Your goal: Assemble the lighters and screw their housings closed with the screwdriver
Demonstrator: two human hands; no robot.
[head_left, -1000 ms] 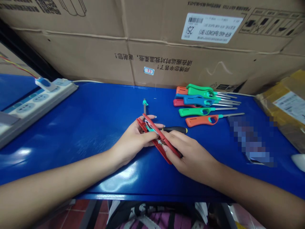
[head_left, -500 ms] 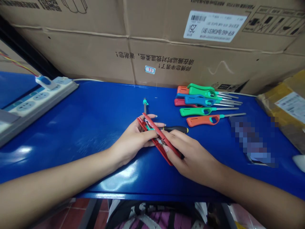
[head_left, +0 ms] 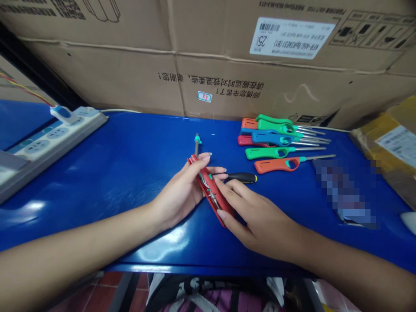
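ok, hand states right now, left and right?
Left hand: closed around the red lighter.
Right hand: open, fingers resting on the same lighter.

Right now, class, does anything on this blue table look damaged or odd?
The red lighter between the left hand and right hand is open, with wires and inner parts exposed, unlike the closed lighters piled behind it to the right.

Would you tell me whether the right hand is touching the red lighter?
Touching: the head view shows the right hand with fingers on the red lighter.
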